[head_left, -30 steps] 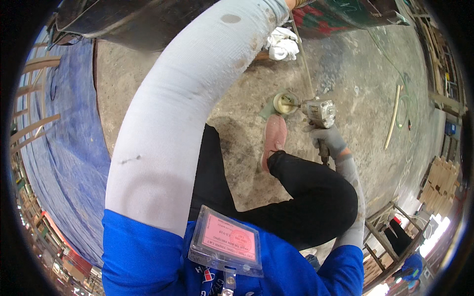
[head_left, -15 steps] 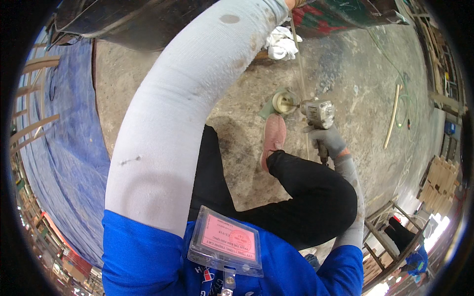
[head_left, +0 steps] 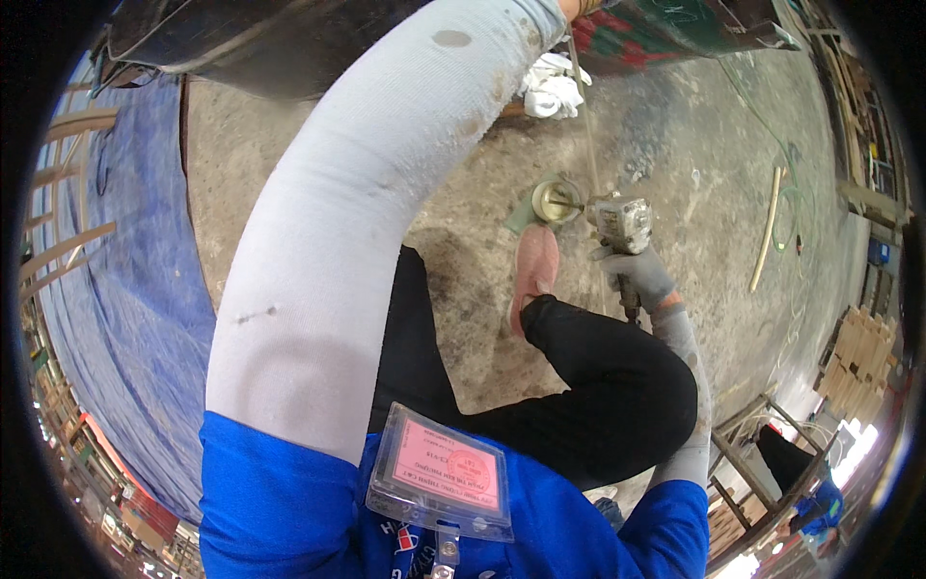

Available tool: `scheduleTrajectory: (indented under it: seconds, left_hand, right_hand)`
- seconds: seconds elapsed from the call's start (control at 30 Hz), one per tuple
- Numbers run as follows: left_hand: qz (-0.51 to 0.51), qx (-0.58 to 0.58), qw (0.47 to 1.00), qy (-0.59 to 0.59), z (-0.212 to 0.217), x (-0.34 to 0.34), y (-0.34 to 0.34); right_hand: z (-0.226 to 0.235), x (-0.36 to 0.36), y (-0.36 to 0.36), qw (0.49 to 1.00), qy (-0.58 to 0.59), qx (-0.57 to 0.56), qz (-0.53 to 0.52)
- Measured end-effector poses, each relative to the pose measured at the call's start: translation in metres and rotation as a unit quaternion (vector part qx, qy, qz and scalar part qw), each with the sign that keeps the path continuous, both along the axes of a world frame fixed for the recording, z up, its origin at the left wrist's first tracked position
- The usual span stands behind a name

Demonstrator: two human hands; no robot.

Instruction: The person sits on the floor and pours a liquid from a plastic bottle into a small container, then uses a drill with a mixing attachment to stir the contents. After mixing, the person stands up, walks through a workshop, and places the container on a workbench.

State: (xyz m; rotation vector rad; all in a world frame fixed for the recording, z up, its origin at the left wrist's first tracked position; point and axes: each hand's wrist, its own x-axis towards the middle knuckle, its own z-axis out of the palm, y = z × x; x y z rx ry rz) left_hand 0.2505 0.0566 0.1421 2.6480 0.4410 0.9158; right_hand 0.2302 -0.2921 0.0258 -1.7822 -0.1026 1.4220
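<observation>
My right hand (head_left: 644,276), in a grey glove, is wrapped around the grip of a pistol-grip power tool (head_left: 622,220) with a worn metal body. The tool's nose points left, close to a round cup (head_left: 557,202) that stands on the floor with a thin handle or rod in it. A green scrap lies beside the cup. My left arm, in a pale sleeve, reaches up and across. Only a sliver of my left hand (head_left: 576,8) shows at the top edge, and its fingers are hidden. From near it a thin strip (head_left: 587,130) runs down past the tool.
White crumpled cloth (head_left: 552,87) lies beneath a dark draped sheet (head_left: 289,43). Blue tarpaulin (head_left: 145,222) hangs at left. A wooden stick (head_left: 767,230) and green hose lie on the floor at right. Stacked wood (head_left: 858,352), a metal frame (head_left: 772,473) and another person (head_left: 818,507) are lower right.
</observation>
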Motion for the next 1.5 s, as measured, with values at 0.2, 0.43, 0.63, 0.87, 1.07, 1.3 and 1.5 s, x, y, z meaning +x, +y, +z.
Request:
scheduleTrajectory:
  seconds: [0.2, 0.43, 0.63, 0.87, 1.07, 1.3, 1.5]
  left_hand:
    - [-0.002, -0.007, 1.0, 0.005, 0.002, -0.003, 0.002]
    - [0.006, -0.001, 1.0, 0.009, 0.0, -0.002, 0.005]
    - [-0.006, -0.002, 1.0, 0.013, -0.001, -0.003, 0.0]
    - [-0.003, 0.008, 1.0, 0.011, 0.002, -0.001, 0.001]
    - [-0.006, -0.016, 0.999, 0.045, 0.005, -0.005, -0.005]
    - [-0.004, 0.048, 0.999, -0.009, 0.001, -0.001, 0.006]
    - [-0.006, -0.003, 1.0, -0.007, 0.002, -0.003, 0.002]
  right_hand:
    - [-0.001, -0.001, -0.001, 0.995, -0.059, -0.054, 0.065]
    - [0.002, 0.002, 0.002, 0.999, -0.02, -0.035, 0.035]
    - [0.005, 0.002, 0.003, 0.998, -0.016, -0.048, 0.039]
    - [0.003, 0.0, 0.005, 0.996, -0.05, -0.039, 0.059]
    - [-0.002, -0.001, 0.006, 0.997, -0.05, -0.027, 0.055]
    - [-0.013, 0.001, 0.014, 0.993, -0.091, -0.018, 0.078]
    - [-0.008, 0.007, 0.017, 0.992, -0.075, -0.043, 0.087]
